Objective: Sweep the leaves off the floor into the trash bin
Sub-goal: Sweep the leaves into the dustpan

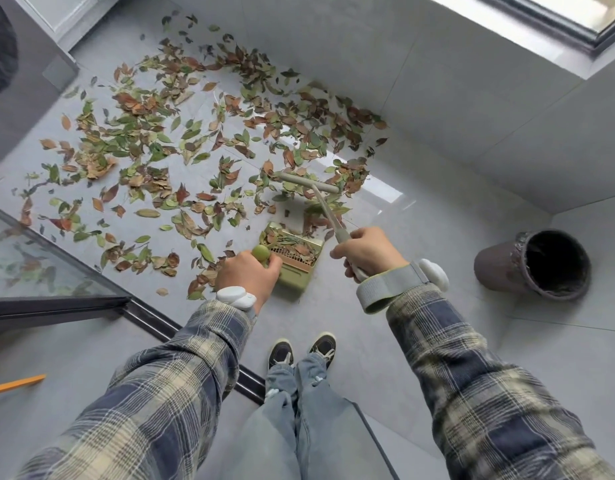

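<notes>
Green and brown leaves (153, 143) lie scattered over the grey tiled floor ahead of me. My left hand (248, 275) grips the round-topped handle of a green dustpan (294, 258), which stands on the floor with leaves inside it. My right hand (368, 252) grips the handle of a pale broom (325, 209). The broom's flat head (309, 183) rests among leaves just beyond the dustpan. A dark round trash bin (534, 265) stands open-mouthed on the floor to the right, apart from both hands.
A grey wall (437, 98) runs behind the leaves up to a window ledge. A glass door with a dark frame (56, 296) and a floor track lie at the left. An orange stick (15, 384) pokes in at lower left. My feet (302, 351) stand below the dustpan.
</notes>
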`<control>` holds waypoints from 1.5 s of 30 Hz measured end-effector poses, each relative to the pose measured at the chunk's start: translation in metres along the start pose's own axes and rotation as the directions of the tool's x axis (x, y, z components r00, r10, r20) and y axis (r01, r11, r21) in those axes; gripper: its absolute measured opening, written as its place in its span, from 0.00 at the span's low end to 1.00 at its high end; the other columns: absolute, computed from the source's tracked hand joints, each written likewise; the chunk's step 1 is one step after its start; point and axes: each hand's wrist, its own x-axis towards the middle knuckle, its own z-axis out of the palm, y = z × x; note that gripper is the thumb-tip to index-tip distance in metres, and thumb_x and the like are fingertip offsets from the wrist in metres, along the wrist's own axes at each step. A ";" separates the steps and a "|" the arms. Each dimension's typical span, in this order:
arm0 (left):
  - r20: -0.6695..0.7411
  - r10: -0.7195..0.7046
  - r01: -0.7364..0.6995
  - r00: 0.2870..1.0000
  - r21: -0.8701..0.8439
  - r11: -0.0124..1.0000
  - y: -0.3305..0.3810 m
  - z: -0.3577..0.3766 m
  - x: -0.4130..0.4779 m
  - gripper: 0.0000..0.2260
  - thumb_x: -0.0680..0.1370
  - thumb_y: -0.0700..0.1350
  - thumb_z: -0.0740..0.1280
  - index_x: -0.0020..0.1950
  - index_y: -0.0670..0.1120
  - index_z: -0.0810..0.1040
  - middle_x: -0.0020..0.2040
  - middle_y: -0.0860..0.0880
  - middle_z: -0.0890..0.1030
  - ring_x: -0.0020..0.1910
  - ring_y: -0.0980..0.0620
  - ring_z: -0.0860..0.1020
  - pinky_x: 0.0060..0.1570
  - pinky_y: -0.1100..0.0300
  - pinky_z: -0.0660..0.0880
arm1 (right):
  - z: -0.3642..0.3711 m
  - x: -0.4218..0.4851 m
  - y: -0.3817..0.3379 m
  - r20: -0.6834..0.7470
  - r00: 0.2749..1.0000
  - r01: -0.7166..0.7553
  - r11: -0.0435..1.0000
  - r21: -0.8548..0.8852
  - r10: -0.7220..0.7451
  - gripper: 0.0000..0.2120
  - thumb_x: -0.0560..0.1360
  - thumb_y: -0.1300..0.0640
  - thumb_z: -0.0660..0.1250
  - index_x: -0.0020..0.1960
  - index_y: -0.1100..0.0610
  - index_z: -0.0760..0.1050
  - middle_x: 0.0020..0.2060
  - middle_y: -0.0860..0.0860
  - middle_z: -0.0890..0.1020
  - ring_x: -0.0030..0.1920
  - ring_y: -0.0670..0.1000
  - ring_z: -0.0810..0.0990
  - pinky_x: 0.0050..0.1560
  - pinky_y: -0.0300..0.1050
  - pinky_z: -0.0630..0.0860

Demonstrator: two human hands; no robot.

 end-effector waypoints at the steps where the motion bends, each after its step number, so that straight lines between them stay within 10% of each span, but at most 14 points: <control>1: 0.000 0.005 -0.005 1.000 0.007 1.000 0.000 0.000 0.000 0.21 0.75 0.61 0.62 0.35 0.45 0.76 0.32 0.45 0.77 0.33 0.43 0.75 0.32 0.59 0.69 | 0.003 0.003 0.003 0.000 1.000 -0.011 1.000 0.022 0.011 0.11 0.71 0.63 0.74 0.49 0.63 0.75 0.31 0.55 0.76 0.20 0.51 0.74 0.22 0.38 0.70; 23: -0.029 -0.004 0.005 1.000 0.027 1.000 -0.008 0.003 0.006 0.22 0.74 0.62 0.61 0.36 0.44 0.75 0.30 0.47 0.72 0.32 0.44 0.72 0.31 0.59 0.67 | -0.020 -0.021 -0.035 0.094 0.995 -0.043 0.998 0.048 0.038 0.17 0.74 0.67 0.66 0.60 0.73 0.74 0.35 0.61 0.77 0.18 0.51 0.73 0.22 0.38 0.70; 31: -0.037 -0.006 0.006 0.999 0.023 1.000 -0.008 0.003 0.005 0.21 0.74 0.62 0.61 0.35 0.44 0.74 0.30 0.46 0.72 0.32 0.44 0.72 0.31 0.59 0.67 | 0.008 0.004 -0.027 0.027 0.997 0.073 0.984 0.161 -0.078 0.04 0.71 0.69 0.66 0.43 0.64 0.72 0.34 0.58 0.73 0.18 0.51 0.73 0.21 0.37 0.68; 38: -0.014 0.003 -0.003 1.000 -0.008 1.000 -0.010 0.001 0.005 0.19 0.75 0.60 0.62 0.34 0.46 0.74 0.27 0.50 0.67 0.33 0.44 0.70 0.31 0.60 0.64 | 0.036 0.024 -0.019 0.047 0.999 -0.007 0.914 0.405 -0.014 0.06 0.78 0.69 0.62 0.52 0.62 0.67 0.34 0.58 0.72 0.19 0.50 0.71 0.20 0.35 0.67; 45: -0.023 0.011 -0.011 1.000 -0.004 1.000 -0.011 0.001 0.007 0.19 0.75 0.60 0.62 0.34 0.46 0.73 0.31 0.46 0.72 0.34 0.44 0.71 0.33 0.58 0.67 | 0.024 0.019 -0.021 0.132 0.987 -0.118 0.970 0.213 0.091 0.04 0.77 0.66 0.63 0.42 0.62 0.71 0.32 0.58 0.76 0.18 0.48 0.72 0.22 0.36 0.68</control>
